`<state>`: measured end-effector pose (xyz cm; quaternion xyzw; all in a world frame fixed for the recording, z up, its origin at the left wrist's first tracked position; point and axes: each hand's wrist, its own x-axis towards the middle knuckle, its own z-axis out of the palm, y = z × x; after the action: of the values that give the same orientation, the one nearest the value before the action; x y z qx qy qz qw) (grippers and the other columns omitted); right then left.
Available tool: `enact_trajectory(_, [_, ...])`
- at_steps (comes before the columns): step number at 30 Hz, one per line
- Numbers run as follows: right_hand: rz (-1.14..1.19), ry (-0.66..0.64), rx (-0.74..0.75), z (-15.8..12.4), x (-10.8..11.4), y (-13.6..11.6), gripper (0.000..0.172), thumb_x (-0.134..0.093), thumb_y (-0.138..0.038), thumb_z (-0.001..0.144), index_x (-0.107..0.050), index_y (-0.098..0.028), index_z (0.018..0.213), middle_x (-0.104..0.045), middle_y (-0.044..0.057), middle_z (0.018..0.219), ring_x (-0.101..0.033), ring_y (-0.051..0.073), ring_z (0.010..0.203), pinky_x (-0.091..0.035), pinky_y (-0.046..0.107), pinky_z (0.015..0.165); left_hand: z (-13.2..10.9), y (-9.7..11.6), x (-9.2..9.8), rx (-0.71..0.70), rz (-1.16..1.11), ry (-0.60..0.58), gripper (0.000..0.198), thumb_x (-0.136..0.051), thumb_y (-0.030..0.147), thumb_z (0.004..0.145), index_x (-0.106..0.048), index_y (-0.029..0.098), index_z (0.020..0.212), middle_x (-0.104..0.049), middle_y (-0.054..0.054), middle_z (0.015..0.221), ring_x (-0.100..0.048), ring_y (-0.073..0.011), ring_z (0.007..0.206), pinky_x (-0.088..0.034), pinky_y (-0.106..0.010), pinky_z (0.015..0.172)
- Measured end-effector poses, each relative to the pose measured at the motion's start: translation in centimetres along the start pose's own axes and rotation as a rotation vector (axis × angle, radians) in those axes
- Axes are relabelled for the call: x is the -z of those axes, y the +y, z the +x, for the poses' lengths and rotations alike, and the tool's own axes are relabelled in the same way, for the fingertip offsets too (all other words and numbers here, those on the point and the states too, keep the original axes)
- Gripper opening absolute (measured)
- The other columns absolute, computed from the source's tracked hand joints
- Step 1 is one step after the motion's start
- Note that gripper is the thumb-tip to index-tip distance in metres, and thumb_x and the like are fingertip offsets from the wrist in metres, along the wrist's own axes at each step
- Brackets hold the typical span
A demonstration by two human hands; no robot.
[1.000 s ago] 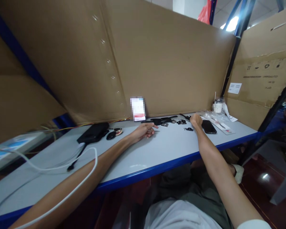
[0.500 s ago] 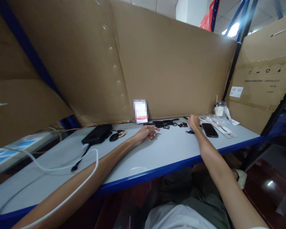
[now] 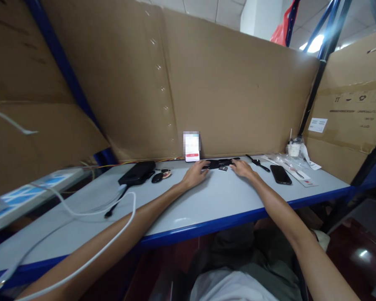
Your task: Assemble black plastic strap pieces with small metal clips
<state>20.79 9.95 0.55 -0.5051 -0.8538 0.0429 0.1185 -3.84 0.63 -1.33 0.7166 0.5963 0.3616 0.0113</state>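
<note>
Both my hands rest far back on the pale grey table (image 3: 213, 200). My left hand (image 3: 195, 174) lies with its fingers stretched out, the tips touching the left end of a black strap-like piece (image 3: 219, 162). My right hand (image 3: 242, 168) lies flat and open just right of that piece, fingers pointing left toward a small square part (image 3: 223, 168). Neither hand holds anything. A lit phone (image 3: 191, 147) leans upright against the cardboard wall (image 3: 232, 96) just behind my hands.
A black smartphone (image 3: 280, 174) and a black watch-like item (image 3: 257, 163) lie to the right, with plastic packets (image 3: 290, 164) and a white cup (image 3: 293, 147) beyond. A black pouch (image 3: 137, 172) and a black oval fob (image 3: 157, 177) sit left. A white cable (image 3: 90, 213) crosses my left arm.
My right hand has come left from beside the smartphone to the black strap piece. My left hand has slid forward to the same piece. The view has shifted left.
</note>
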Motion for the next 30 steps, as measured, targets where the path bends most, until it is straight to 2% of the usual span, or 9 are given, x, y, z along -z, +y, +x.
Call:
enact_trajectory(2, [-0.010, 0.004, 0.090, -0.3, -0.4, -1.2, 0.058, -0.039, -0.053, 0.104, -0.041, -0.026, 0.156, -0.053, 0.016, 0.151, -0.057, 0.028, 0.130, -0.044, 0.035, 0.101, 0.1, -0.6, -0.4, -0.024, 0.092, -0.052, 0.051, -0.055, 0.031, 0.090, -0.061, 0.014, 0.138, -0.056, -0.017, 0.148, -0.051, -0.0308, 0.136, -0.037, -0.043, 0.115])
enact_trajectory(5, [-0.019, 0.022, 0.176, -0.6, -0.8, -2.4, 0.054, -0.042, -0.052, 0.104, -0.051, -0.024, 0.150, -0.052, 0.017, 0.151, -0.057, 0.028, 0.128, -0.044, 0.033, 0.099, 0.2, -1.4, -0.8, -0.024, 0.194, -0.142, 0.053, -0.051, 0.034, 0.094, -0.059, 0.010, 0.141, -0.053, -0.021, 0.151, -0.046, -0.0337, 0.142, -0.032, -0.046, 0.118])
enact_trajectory(9, [0.073, 0.038, 0.204, -0.7, 0.0, -2.8, 0.046, -0.045, -0.051, 0.103, -0.075, -0.018, 0.115, -0.075, 0.010, 0.110, -0.067, 0.023, 0.101, -0.043, 0.024, 0.078, 0.2, -1.5, -0.5, -0.061, 0.286, -0.181, 0.052, -0.044, 0.038, 0.098, -0.061, 0.010, 0.137, -0.064, -0.020, 0.136, -0.057, -0.0317, 0.127, -0.041, -0.044, 0.110])
enact_trajectory(11, [0.114, 0.063, 0.212, -0.6, 0.7, -2.7, 0.053, -0.042, -0.052, 0.104, -0.078, -0.015, 0.099, -0.075, 0.007, 0.088, -0.066, 0.020, 0.086, -0.039, 0.023, 0.069, 0.0, -1.0, -0.3, -0.056, 0.340, -0.150, 0.050, -0.047, 0.042, 0.097, -0.065, 0.012, 0.133, -0.067, -0.019, 0.126, -0.061, -0.0314, 0.118, -0.044, -0.043, 0.104])
enact_trajectory(13, [0.128, 0.133, 0.184, -0.6, 1.5, -2.5, 0.059, -0.038, -0.053, 0.105, -0.079, -0.013, 0.091, -0.071, 0.006, 0.077, -0.064, 0.019, 0.077, -0.036, 0.024, 0.065, -0.2, -0.4, -0.1, -0.060, 0.397, -0.144, 0.047, -0.052, 0.044, 0.094, -0.069, 0.014, 0.127, -0.067, -0.019, 0.119, -0.061, -0.0326, 0.113, -0.045, -0.044, 0.100])
enact_trajectory(16, [0.092, 0.252, 0.058, -0.5, 2.3, -1.6, 0.052, -0.041, -0.048, 0.105, -0.079, -0.015, 0.091, -0.074, 0.009, 0.082, -0.066, 0.019, 0.079, -0.036, 0.025, 0.066, -0.2, 0.5, 0.2, -0.043, 0.437, -0.171, 0.041, -0.055, 0.043, 0.093, -0.072, 0.015, 0.118, -0.068, -0.019, 0.112, -0.062, -0.0330, 0.106, -0.046, -0.043, 0.093])
enact_trajectory(20, [0.054, 0.236, -0.059, -0.2, 2.3, 0.0, 0.037, -0.047, -0.037, 0.103, -0.079, -0.020, 0.107, -0.077, 0.013, 0.105, -0.070, 0.022, 0.097, -0.041, 0.025, 0.073, -0.1, 1.3, 0.6, 0.037, 0.377, -0.212, 0.030, -0.057, 0.039, 0.092, -0.068, 0.016, 0.107, -0.071, -0.017, 0.104, -0.064, -0.0313, 0.099, -0.044, -0.037, 0.081])
enact_trajectory(26, [0.077, 0.159, -0.021, 0.5, 1.5, 0.7, 0.034, -0.050, -0.028, 0.101, -0.073, -0.025, 0.125, -0.076, 0.008, 0.117, -0.068, 0.021, 0.111, -0.046, 0.024, 0.088, -0.7, 1.9, 0.9, 0.107, 0.273, -0.163, 0.025, -0.064, 0.043, 0.088, -0.064, 0.019, 0.095, -0.070, -0.013, 0.083, -0.066, -0.0299, 0.084, -0.039, -0.034, 0.070])
enact_trajectory(30, [0.047, 0.140, 0.009, 0.6, 1.4, 0.6, 0.035, -0.052, -0.025, 0.099, -0.073, -0.024, 0.126, -0.076, 0.008, 0.119, -0.068, 0.021, 0.113, -0.046, 0.024, 0.093, -0.6, 2.3, 0.8, 0.168, 0.182, -0.123, 0.028, -0.069, 0.046, 0.083, -0.062, 0.022, 0.072, -0.063, -0.009, 0.067, -0.064, -0.0284, 0.078, -0.034, -0.031, 0.066])
